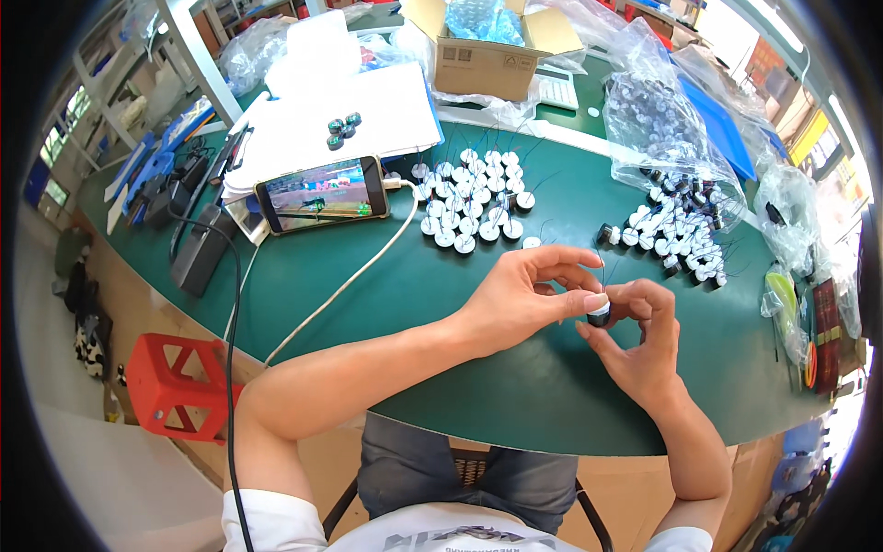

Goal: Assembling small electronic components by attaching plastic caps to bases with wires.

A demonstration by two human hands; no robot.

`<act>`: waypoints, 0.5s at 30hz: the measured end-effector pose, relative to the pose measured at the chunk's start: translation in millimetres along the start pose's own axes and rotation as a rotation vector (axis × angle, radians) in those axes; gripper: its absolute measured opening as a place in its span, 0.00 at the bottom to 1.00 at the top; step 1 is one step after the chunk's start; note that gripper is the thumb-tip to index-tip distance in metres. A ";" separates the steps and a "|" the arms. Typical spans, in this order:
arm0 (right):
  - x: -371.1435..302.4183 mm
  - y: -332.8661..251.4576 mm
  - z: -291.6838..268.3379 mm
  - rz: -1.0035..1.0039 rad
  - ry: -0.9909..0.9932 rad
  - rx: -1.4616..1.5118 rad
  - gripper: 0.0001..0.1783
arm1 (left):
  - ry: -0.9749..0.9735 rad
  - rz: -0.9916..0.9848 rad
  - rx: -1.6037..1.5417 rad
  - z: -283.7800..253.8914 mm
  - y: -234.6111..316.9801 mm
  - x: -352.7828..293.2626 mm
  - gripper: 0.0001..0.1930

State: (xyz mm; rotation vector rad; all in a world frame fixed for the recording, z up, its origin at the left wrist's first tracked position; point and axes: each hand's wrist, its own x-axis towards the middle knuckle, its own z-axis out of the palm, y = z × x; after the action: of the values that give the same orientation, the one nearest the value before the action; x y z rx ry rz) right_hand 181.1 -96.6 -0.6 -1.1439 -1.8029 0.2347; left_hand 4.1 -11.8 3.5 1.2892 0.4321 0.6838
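Note:
A small black cylinder with a white top (600,317) and thin wires is held over the near part of the green table. My right hand (648,345) grips it from the side between thumb and curled index finger. From the left, my left hand (524,294) reaches in with its thumb tip against the white top, its fingers bent near the wires. Just beyond my hands, several similar white-topped pieces (469,207) stand in a loose group, wires pointing up. A denser pile of such pieces (676,230) lies to the right, by the mouth of a clear plastic bag (658,115).
A phone (324,195) with a lit screen leans at the left, a white cable (345,308) running from it. Behind it, several dark round pieces (342,131) sit on white sheets (391,106). A cardboard box (487,69) stands at the back. A red stool (179,386) is at lower left.

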 end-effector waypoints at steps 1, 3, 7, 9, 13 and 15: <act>1.6 -2.2 0.8 0.038 0.021 0.028 0.32 | 0.011 0.015 -0.005 -0.1 -0.3 -0.6 0.19; 3.9 -4.3 1.5 0.109 0.030 0.089 0.31 | 0.017 0.032 -0.011 -0.3 -0.5 -1.1 0.18; 5.3 0.0 -1.5 0.342 0.004 0.276 0.23 | 0.074 0.031 -0.021 -0.4 -0.7 -0.1 0.16; 4.8 -0.3 -3.9 0.370 0.005 0.286 0.21 | 0.084 0.025 -0.024 0.1 -1.4 0.4 0.16; 7.3 -4.2 -7.0 0.405 0.005 0.268 0.18 | 0.082 0.061 -0.055 -0.5 -2.5 -0.6 0.16; 6.6 -3.1 -4.8 0.405 0.022 0.281 0.19 | 0.082 0.073 -0.068 -0.2 -1.7 -0.7 0.16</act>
State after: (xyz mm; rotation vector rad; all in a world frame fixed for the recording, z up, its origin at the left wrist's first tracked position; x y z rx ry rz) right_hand 182.4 -94.6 7.8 -1.2885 -1.4489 0.6870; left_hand 3.9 -12.3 1.8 1.2203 0.4263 0.8087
